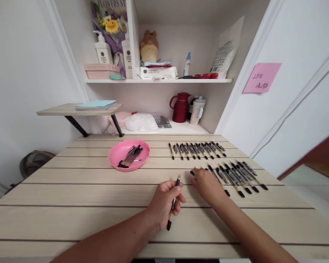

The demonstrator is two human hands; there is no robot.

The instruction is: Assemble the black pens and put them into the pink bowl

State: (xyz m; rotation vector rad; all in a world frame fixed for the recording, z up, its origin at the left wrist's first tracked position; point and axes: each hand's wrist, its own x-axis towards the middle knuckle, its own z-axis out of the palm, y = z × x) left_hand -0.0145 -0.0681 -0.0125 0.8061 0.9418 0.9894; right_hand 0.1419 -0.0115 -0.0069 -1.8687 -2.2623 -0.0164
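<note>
The left hand [164, 202] pinches a slim pen [173, 203] with a conical tip and rounded black cap. The right hand [207, 184] curls down over a small dark piece [192, 174]; whether it grips, I cannot tell. Beside it, slender, shiny pens [232, 178] line the grooved, wood-grained desk [98, 195]; leftward sits a smooth pink scalloped dish [115, 156].
</note>
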